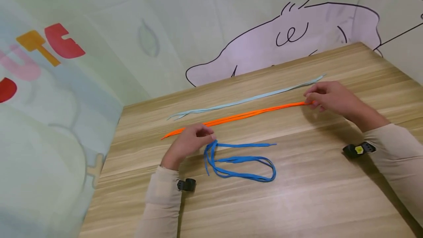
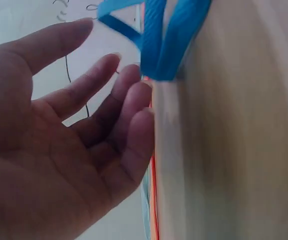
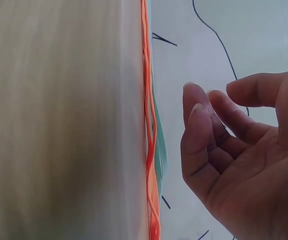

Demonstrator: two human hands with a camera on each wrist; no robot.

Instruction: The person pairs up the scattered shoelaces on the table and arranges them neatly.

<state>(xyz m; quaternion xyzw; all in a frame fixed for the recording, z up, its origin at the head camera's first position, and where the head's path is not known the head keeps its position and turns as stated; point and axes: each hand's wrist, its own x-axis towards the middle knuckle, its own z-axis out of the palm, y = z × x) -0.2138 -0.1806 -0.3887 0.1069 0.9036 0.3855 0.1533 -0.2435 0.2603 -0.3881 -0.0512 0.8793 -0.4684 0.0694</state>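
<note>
A blue shoelace (image 1: pixel 246 176) lies in loose loops on the near part of the table, its bunched left end beside my left hand (image 1: pixel 190 142). In the left wrist view that hand's fingers (image 2: pixel 99 77) are loosely bent, thumb apart from them, and folds of the blue lace (image 2: pixel 153 40) show just past the fingertips. Stretched across the table is a doubled orange shoelace (image 1: pixel 244 115), partly hidden behind the left hand. At its right end hovers my right hand (image 1: pixel 333 98); in the right wrist view thumb and fingers (image 3: pixel 196 135) stand apart with nothing between them.
Behind the orange lace, roughly parallel to it, a pale blue shoelace (image 1: pixel 248 99) is laid out straight. The wooden table (image 1: pixel 314 194) meets a printed cloth backdrop (image 1: pixel 158 28) at its far and left edges.
</note>
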